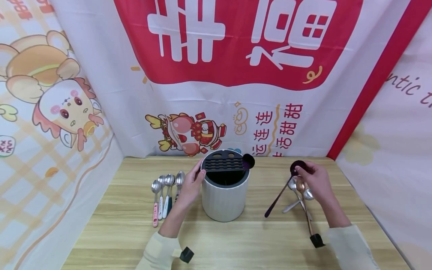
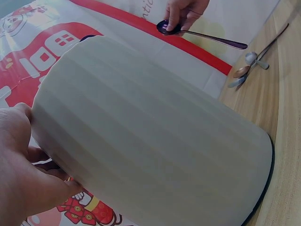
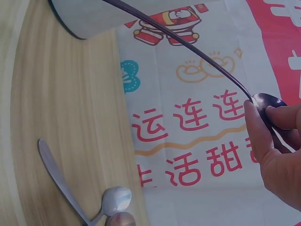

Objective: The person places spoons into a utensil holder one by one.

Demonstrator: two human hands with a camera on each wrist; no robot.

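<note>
My left hand [image 1: 193,183] grips the left side of a white ribbed utensil holder [image 1: 223,204], its thumb at the rim. The holder stands upright, with a black slotted insert [image 1: 224,162] over the back of its top. One dark spoon [image 1: 248,161] shows its bowl above the holder's right rim, its handle hidden inside. Right of the holder, my right hand [image 1: 317,182] pinches a dark purple spoon [image 1: 280,195] by its bowl, the handle slanting down to the left. That spoon is held up in the air in the left wrist view [image 2: 214,39].
Below my right hand lie a copper-coloured spoon [image 1: 307,213] and silver spoons [image 1: 291,206], crossing on the wooden table [image 1: 263,247]. Several spoons [image 1: 165,198] with coloured handles lie in a row left of the holder. Printed cloth [image 1: 189,93] hangs behind the table and at both sides.
</note>
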